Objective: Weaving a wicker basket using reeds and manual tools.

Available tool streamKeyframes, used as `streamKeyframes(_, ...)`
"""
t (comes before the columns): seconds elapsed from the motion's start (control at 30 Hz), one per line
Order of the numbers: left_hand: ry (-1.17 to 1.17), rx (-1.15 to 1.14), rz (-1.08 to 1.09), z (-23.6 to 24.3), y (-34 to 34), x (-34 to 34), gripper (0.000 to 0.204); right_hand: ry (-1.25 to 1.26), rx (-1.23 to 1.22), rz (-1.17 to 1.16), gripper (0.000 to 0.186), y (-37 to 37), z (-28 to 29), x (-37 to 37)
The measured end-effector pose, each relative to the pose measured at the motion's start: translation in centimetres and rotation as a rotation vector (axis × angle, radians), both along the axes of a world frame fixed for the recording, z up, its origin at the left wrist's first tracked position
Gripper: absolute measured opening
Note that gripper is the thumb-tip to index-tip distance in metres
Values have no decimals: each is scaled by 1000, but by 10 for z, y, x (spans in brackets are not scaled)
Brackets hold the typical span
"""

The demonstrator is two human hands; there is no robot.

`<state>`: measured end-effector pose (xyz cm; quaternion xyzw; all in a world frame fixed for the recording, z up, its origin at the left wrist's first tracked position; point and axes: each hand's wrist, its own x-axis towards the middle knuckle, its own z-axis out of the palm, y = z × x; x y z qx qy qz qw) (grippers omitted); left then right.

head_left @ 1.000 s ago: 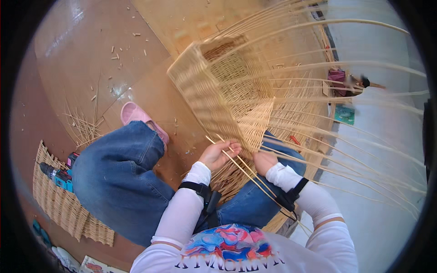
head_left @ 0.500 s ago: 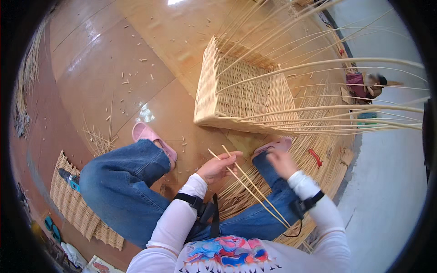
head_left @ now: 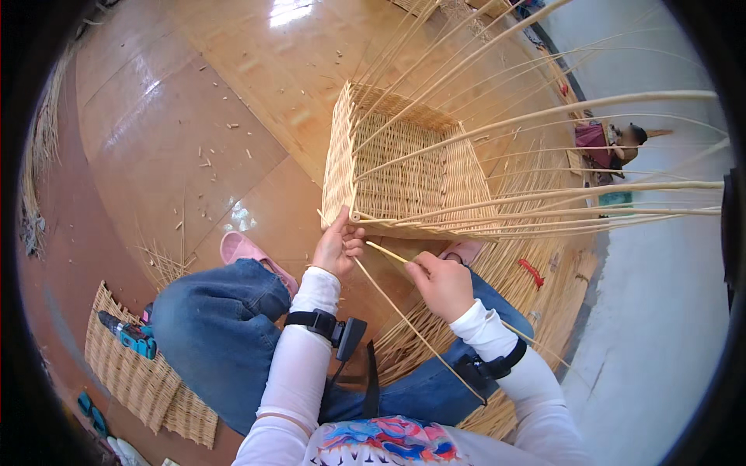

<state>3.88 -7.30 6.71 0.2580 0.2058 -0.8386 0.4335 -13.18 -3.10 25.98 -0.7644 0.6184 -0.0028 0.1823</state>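
Note:
A woven wicker basket [head_left: 337,155] lies before me with its open side toward the right, long unwoven stakes fanning out from its rim. At its near left corner is my left hand [head_left: 336,247], fingers closed on a thin wicker strand [head_left: 412,325] that trails back over my leg. The strand's tip shows beside the corner; whether it is inserted in the weave I cannot tell. My right hand [head_left: 445,286], apart from the basket, pinches a second wicker strand [head_left: 382,250]. Its pale end points toward the corner, and its tail runs under my right forearm.
Loose wicker rods [head_left: 559,268] cover the floor at right, with a red tie [head_left: 531,272] on them. A cordless drill [head_left: 130,334] rests on a woven panel [head_left: 116,365] at left. Small offcuts dot the floor. A person [head_left: 622,146] sits far off at right.
Both strands were in my left hand; now each hand has one. My left hand has moved forward to the basket corner, and my right hand has moved left to grip its strand.

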Motion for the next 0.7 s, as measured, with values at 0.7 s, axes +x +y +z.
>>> streamKeyframes(0.7, 207, 58, -117, -2, 70, -67, 31, 352, -61, 129, 13, 31, -8, -23)
